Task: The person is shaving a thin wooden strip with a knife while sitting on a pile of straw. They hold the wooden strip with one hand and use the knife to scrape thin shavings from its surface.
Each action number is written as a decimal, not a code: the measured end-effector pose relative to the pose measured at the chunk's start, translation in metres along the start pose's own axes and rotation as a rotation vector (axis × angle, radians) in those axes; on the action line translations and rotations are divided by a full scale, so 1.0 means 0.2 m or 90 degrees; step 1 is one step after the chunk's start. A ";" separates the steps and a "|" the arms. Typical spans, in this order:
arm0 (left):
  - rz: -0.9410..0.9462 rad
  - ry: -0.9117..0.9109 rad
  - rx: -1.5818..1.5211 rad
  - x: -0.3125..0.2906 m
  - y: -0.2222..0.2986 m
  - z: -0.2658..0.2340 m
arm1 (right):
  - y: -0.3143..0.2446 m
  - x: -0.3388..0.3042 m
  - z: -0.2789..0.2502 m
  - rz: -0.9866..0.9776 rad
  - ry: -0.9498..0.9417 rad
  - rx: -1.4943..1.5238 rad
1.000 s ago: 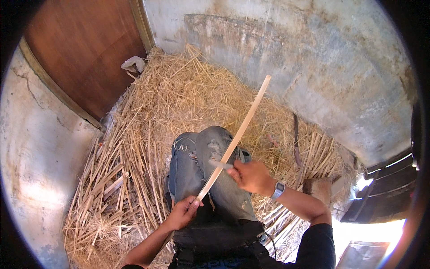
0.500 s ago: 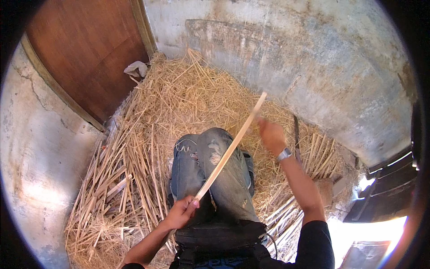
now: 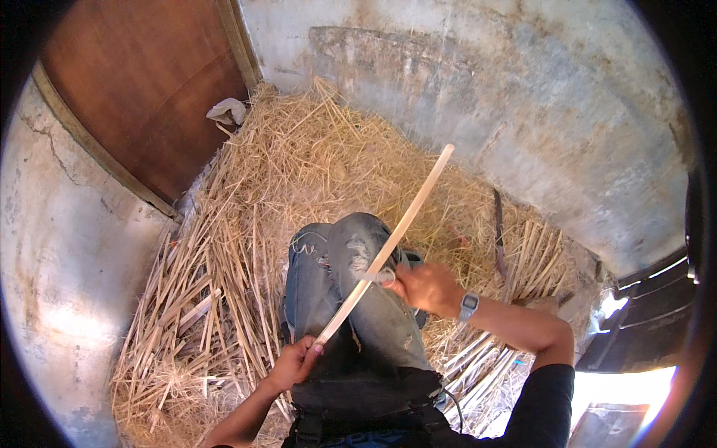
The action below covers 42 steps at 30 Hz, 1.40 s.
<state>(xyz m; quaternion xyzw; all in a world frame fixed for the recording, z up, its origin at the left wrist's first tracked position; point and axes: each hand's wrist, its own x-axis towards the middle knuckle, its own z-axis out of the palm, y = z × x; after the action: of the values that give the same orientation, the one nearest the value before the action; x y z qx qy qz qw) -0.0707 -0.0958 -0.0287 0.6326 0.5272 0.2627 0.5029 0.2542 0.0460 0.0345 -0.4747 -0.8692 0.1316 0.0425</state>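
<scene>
A long, pale bamboo strip point(image 3: 411, 213) slants across my jeans-covered knees, its far end raised toward the wall. Its near end is gripped by my left hand point(image 3: 293, 364), fingers and thumb closed round it by my lap. Halfway along the strip, my right hand point(image 3: 427, 287) is closed on a small knife point(image 3: 379, 277), whose greyish blade lies across the strip. The blade is slightly blurred and the handle is hidden in my fingers. A watch point(image 3: 468, 305) sits on my right wrist.
Curly shavings point(image 3: 314, 149) cover the floor ahead. Many loose strips point(image 3: 216, 299) lie at the left, and further strips point(image 3: 534, 257) at the right beside a dark, narrow bar point(image 3: 499, 231). A stained wall point(image 3: 485, 82) and a brown door point(image 3: 149, 89) enclose the corner.
My right hand has come back toward me from near the strip's far end to its middle, bringing the knife along. My left hand has shifted slightly nearer, still holding the strip.
</scene>
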 end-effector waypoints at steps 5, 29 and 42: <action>-0.039 0.012 0.053 -0.02 0.06 0.00 | 0.56 0.19 0.08 0.202 0.178 -0.162; -0.148 -0.066 -0.194 -0.20 -0.11 -0.06 | 0.41 0.24 -0.14 0.069 0.261 -0.038; -0.390 -0.295 -0.733 0.23 0.25 -0.05 | -0.11 0.01 0.00 -0.001 0.112 0.066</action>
<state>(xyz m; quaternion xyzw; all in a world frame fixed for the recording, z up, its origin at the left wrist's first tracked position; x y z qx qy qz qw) -0.0452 -0.0468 0.0113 0.1271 0.3379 0.2051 0.9097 0.2359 0.0361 0.0392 -0.4808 -0.8546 0.1341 0.1430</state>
